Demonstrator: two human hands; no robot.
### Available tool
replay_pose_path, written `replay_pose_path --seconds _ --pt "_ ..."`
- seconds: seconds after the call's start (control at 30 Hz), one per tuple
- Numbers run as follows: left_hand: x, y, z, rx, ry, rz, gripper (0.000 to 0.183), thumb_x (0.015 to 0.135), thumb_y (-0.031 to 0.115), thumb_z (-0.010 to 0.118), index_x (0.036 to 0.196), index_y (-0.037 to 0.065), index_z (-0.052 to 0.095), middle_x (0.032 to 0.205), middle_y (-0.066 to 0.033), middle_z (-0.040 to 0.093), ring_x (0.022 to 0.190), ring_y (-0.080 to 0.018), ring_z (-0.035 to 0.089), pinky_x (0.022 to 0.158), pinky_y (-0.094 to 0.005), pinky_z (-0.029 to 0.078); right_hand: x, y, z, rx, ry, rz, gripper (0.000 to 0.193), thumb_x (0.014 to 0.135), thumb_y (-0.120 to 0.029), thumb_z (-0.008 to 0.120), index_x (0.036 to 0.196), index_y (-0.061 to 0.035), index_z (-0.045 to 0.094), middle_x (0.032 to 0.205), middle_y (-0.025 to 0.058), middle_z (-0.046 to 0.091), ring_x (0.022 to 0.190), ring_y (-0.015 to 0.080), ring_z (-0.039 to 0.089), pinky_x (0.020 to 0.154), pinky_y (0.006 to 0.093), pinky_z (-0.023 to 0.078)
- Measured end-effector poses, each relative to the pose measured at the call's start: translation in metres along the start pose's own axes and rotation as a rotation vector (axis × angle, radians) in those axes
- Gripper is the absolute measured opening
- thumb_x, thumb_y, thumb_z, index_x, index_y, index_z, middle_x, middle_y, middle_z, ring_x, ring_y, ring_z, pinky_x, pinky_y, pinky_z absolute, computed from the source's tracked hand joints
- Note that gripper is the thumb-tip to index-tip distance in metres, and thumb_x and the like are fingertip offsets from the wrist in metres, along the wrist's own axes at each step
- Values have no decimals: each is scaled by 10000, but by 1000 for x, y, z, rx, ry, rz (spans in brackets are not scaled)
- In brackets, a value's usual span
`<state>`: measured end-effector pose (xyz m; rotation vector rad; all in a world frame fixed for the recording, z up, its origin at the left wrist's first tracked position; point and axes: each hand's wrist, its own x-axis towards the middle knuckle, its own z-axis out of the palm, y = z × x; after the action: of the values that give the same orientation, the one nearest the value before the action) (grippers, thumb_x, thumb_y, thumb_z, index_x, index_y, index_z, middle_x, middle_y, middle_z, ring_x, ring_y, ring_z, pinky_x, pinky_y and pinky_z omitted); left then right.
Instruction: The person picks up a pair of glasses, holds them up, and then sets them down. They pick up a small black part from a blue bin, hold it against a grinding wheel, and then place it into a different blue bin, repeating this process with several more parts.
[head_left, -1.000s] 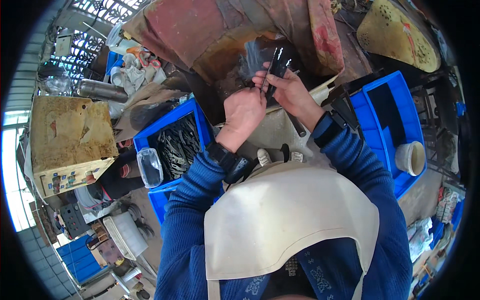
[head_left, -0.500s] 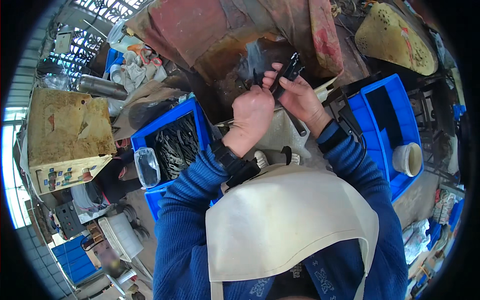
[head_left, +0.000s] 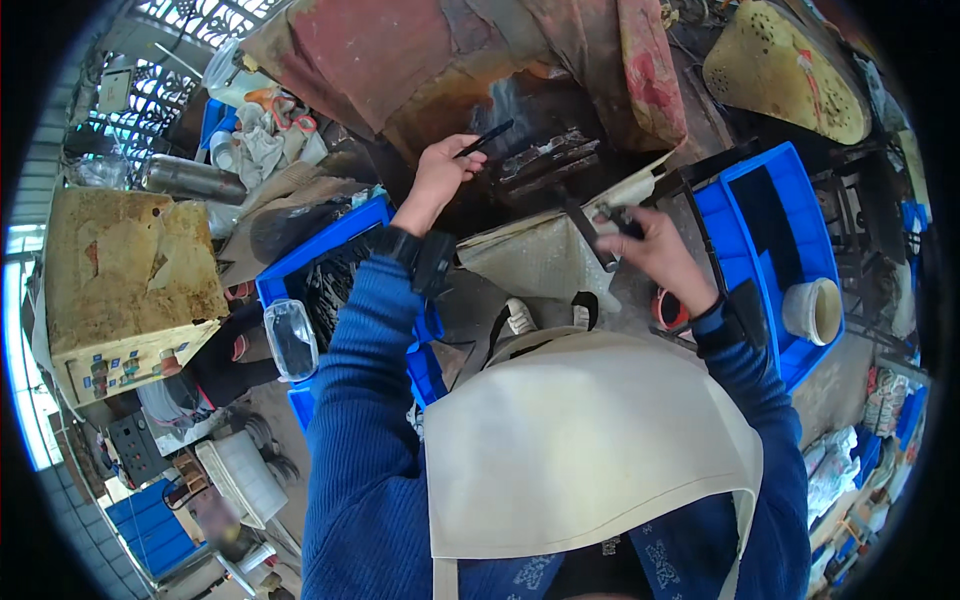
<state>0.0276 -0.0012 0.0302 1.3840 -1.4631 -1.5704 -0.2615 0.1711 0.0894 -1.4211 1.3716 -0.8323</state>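
Between the thumb and fingers of my left hand [head_left: 440,178] is a thin black strip [head_left: 486,138], its free end tilted up toward the right. My right hand [head_left: 660,255] is lower and to the right, its fingers curled round a small dark piece [head_left: 622,221] that blur keeps me from naming. Close to those fingers, a dark flat bar [head_left: 583,228] slants over a pale sheet [head_left: 545,262]. Ahead of both hands, a dark metal fixture [head_left: 550,160] with shiny wet-looking edges lies in a recess beneath a reddish cloth cover [head_left: 400,60].
A blue bin [head_left: 270,287] of dark strips stands at the left, a clear plastic container [head_left: 292,340] on its edge. At the right, another blue bin [head_left: 735,245] holds a whitish cup [head_left: 812,310]. A rusty yellowish box [head_left: 130,270] with knobs stands far left.
My hands have parted: the left went left with the black strip, the right went down and to the right. The fixture they covered now shows.
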Motion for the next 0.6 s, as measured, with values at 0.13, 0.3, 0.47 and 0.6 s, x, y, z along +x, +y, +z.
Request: replay_pose_path --seconds 0.13,0.3,0.47,0.6 --pt "40 -38 7 50 -74 137 408 863 -105 504 1226 41 621 1025 -61 682 931 -136 627 855 -260 484 -22 6 7 -109 -114 97 336 834 -168 755 1103 6 652 838 68 655 764 69 548 680 262 479" --pt "48 -51 17 265 -128 229 353 858 -103 535 1170 13 653 1051 -39 687 983 -128 614 896 -243 458 -26 22 16 -156 -53 -72 360 796 -141 778 1111 -20 653 879 126 687 778 139 634 711 286 507" --pt "45 -44 21 227 -180 222 346 857 -107 525 1153 6 664 1042 -25 691 955 -124 616 891 -244 454 -28 25 19 -164 -12 -134 351 791 -134 773 1108 -40 656 934 142 696 814 220 681 730 310 522" --pt "47 -49 22 243 -192 255 382 833 -103 537 1162 38 669 1030 -95 715 930 -166 651 868 -258 473 -29 22 20 -176 -10 -137 338 788 -129 771 1093 -38 657 955 142 692 823 238 685 736 315 525"
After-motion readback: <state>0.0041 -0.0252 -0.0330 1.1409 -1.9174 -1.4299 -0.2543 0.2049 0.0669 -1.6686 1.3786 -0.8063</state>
